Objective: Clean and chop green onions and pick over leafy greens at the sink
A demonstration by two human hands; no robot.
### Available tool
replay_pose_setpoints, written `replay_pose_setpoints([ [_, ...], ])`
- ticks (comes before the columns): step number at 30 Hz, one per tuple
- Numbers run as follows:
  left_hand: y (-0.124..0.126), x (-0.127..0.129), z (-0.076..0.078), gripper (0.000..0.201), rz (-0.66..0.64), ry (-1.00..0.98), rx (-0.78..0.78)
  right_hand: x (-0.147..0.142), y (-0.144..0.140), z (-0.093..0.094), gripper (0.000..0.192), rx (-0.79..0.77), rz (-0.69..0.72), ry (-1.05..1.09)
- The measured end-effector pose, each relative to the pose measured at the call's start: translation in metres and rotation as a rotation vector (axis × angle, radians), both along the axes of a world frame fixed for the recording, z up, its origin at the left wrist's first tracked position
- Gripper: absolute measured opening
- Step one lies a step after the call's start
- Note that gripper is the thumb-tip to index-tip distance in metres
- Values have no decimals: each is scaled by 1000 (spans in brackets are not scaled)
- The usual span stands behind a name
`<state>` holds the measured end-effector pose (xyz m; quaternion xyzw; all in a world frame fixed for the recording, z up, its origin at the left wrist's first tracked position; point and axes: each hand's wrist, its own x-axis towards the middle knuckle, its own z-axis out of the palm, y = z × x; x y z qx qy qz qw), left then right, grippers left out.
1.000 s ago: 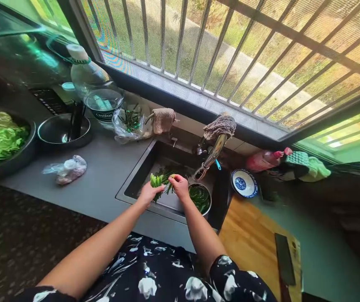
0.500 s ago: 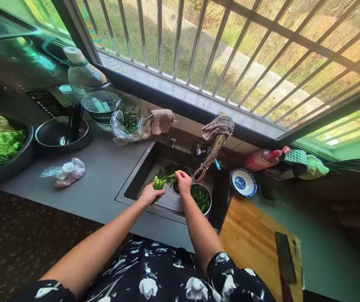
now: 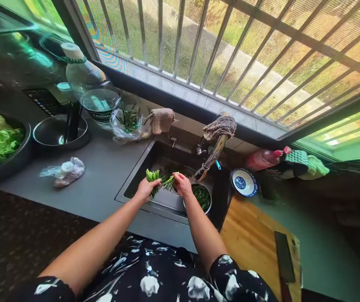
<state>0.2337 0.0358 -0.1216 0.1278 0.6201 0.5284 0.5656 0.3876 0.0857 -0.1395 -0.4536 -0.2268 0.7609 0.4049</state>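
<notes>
A: What do the hands hold?
B: The left hand (image 3: 144,189) and right hand (image 3: 183,186) both grip one bunch of greens (image 3: 155,176) over the sink (image 3: 142,167).
A: How far along?
B: Some greens lie in the bowl (image 3: 201,197) right of them; this bunch is not yet there.

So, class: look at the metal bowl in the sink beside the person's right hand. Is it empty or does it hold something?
It holds something. The metal bowl, under the tap, has dark green vegetables inside, beside the right hand.

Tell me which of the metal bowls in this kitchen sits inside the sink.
The small metal bowl of dark greens, inside the sink under the faucet, beside the right hand. The empty bowl and the big bowl of leafy greens stand on the counter.
</notes>
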Motion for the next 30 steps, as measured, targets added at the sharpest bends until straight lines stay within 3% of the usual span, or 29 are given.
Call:
replay_pose_setpoints([
  [6,0,7,11,53,-216,-118,52,-4,-8,4,35,35,111,11],
  [16,-6,5,15,50,-260,-87,26,-3,-13,7,33,214,155,-249],
  [22,-11,9,18,44,-301,-198,22,1,-14,12,31,296,187,-292],
  [30,-12,7,10,43,-339,-33,35,6,-15,15,29,351,235,-321],
])
